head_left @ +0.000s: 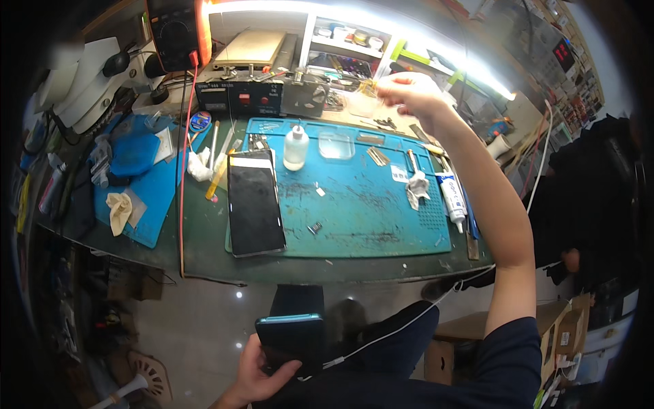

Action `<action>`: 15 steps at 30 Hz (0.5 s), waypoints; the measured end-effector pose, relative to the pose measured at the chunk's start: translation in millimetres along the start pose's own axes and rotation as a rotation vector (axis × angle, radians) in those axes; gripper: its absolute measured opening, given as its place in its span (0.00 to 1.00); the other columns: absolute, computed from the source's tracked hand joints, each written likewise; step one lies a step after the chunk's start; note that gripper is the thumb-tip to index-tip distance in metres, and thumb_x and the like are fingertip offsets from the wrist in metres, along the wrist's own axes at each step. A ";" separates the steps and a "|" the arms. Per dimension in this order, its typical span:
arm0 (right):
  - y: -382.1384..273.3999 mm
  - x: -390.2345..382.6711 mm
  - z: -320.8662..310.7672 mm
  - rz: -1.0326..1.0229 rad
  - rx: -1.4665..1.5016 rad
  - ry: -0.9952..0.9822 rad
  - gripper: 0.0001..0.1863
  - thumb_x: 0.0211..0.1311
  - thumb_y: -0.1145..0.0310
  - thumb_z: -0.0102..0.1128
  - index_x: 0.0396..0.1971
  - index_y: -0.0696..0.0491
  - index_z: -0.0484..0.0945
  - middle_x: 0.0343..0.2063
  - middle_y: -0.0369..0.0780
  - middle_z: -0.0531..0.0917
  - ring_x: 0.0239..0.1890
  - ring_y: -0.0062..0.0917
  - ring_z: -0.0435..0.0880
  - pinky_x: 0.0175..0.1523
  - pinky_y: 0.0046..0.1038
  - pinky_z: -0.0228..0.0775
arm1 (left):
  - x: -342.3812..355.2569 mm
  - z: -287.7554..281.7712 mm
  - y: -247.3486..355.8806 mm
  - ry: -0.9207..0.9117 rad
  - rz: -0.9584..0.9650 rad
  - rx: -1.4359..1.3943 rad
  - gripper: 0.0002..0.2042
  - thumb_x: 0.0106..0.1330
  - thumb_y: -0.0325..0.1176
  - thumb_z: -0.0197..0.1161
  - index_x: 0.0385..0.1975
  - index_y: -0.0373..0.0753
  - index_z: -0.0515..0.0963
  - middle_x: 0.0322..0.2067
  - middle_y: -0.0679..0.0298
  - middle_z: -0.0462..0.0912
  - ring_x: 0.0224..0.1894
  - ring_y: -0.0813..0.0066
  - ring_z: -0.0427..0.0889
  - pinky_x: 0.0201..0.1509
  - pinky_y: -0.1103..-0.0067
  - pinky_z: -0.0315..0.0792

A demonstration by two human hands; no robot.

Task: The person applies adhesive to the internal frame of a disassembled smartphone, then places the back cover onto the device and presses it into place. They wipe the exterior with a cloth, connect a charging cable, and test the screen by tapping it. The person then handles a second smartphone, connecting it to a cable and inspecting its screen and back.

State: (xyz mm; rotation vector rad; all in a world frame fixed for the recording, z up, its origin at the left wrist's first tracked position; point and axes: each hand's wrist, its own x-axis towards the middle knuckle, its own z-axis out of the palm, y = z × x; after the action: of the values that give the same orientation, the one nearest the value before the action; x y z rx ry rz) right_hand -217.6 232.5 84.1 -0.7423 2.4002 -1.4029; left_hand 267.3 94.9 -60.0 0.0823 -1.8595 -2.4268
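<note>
My left hand (260, 373) is wrapped round a dark smartphone (291, 341) with a blue-lit top edge, held low in front of the bench over my lap. A white cable (392, 332) runs from near the phone's lower end up to the right. My right arm reaches far across the bench, and my right hand (414, 97) is raised by the back shelf. Its fingers are drawn together near a small yellowish thing (368, 88); what they hold, if anything, is too small to tell.
On the blue repair mat (361, 204) are a dark flat screen panel (256, 208), a clear squeeze bottle (296, 147), a clear tray (336, 145) and crumpled tissue (417, 189). A white tube (451, 202) lies at right. A person in dark clothes (593, 184) is beyond my right arm.
</note>
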 end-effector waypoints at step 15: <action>29.8 -125.5 21.4 0.052 -0.407 0.030 0.16 0.62 0.56 0.68 0.41 0.52 0.88 0.27 0.34 0.87 0.28 0.15 0.83 0.34 0.23 0.72 | 1.2 50.2 10.6 0.023 -0.047 -0.096 0.28 0.63 0.17 0.64 0.62 0.31 0.62 0.56 0.57 0.75 0.59 0.72 0.75 0.64 0.75 0.69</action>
State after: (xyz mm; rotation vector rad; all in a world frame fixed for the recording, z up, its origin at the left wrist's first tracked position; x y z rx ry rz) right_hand -111.8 297.9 44.0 -0.7441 2.7428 -0.9179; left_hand 261.8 140.3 -36.6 0.1480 -1.7479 -2.5307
